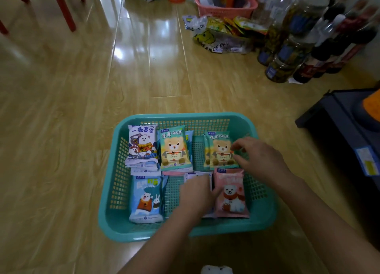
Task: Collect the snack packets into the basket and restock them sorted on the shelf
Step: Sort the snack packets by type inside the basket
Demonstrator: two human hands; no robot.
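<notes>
- This looks like a room in a home: a glossy wood-plank floor (144, 68) stretches wide under soft indoor light.
- Red chair legs (63, 8) stand at the far left.
- Household stock sits straight on the floor: a cluster of bottles (308, 37), a pink basket (224, 10) full of odds and ends, and a clear plastic bag (222, 37) of snacks.
- A teal basket (185, 230) of cartoon-printed snack packets (174, 148) also lies on the floor, near a dark plastic unit (339, 117) at the right.

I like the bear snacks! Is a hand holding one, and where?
The right hand seems to pinch the teal bear packet beside it by its right edge. The left hand covers a pale packet; its grip cannot be told.
</notes>
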